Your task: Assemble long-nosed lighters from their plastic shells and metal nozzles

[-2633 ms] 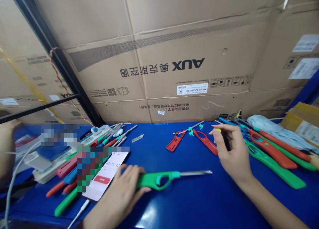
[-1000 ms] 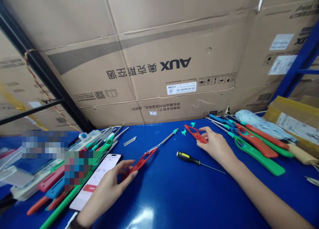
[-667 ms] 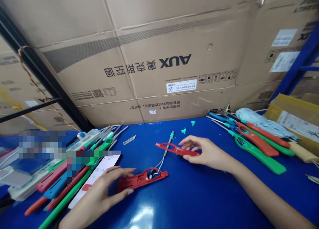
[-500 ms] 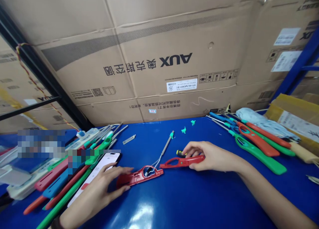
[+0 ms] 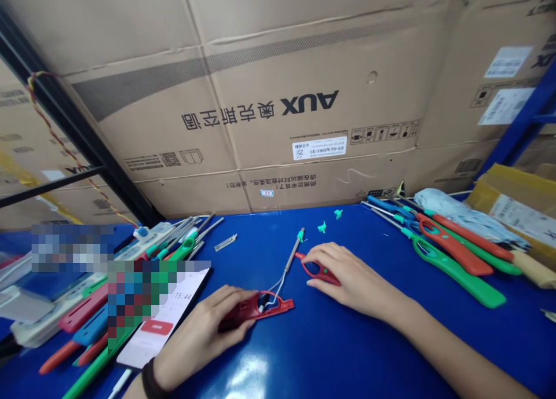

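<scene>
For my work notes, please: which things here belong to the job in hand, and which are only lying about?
Job: left hand, red lighter shell, right hand, second red shell, metal lighter rod, teal plastic pieces.

Lying about: phone, green and orange lighters, AUX carton.

Carton brand: AUX 奥克斯空调, upside down on the cardboard carton (image 5: 260, 98), upper middle
Phone timer: 15.44 on the phone (image 5: 182, 312), lower left
</scene>
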